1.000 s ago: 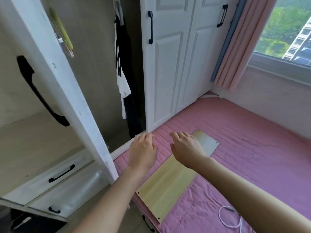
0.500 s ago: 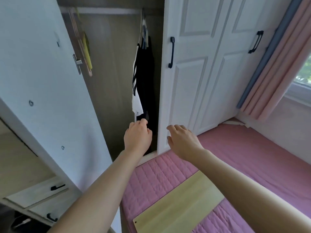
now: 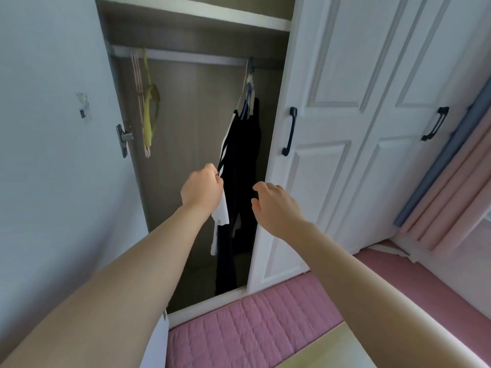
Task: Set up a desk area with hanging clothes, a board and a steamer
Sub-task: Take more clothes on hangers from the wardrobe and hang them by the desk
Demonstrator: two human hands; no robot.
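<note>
- So the hanging clothes (image 3: 240, 166) are sitting at the right end of the wardrobe rail (image 3: 186, 56), dangling from hangers just beside the edge of the closed white door (image 3: 313, 144). Mostly black fabric, with a black-and-white striped piece on the left side and a white bit trailing lower down.
- Left hand (image 3: 202, 189) is grasping that striped/white edge, fingers curled in and pinching the cloth right at the left side of the bundle.
- Right hand (image 3: 276, 205) is hovering just to the right of the clothes, fingers loosely spread and relaxed, not holding anything. Can't tell if the fingertips are actually brushing the black fabric or only sitting in front of it.
- Both forearms are reaching up into the open wardrobe compartment from the bottom of the view.
- Over at the left end of the rail, well apart from the clothes, a yellow hanger (image 3: 150, 112) and a couple of pink hangers (image 3: 140, 102) are hanging bare.
- Open wardrobe door (image 3: 53, 155) is filling the left side, with a metal hinge (image 3: 123, 136) showing at its edge.
- Black handles (image 3: 290, 131) are running down the closed doors on the right.
- Pink curtain (image 3: 457, 192) is hanging at the far right.
- Pink quilted bed cover (image 3: 252, 328) is lying below the wardrobe, and a pale wooden board (image 3: 342, 351) is resting on it at the bottom edge, partly hidden by the right arm.
</note>
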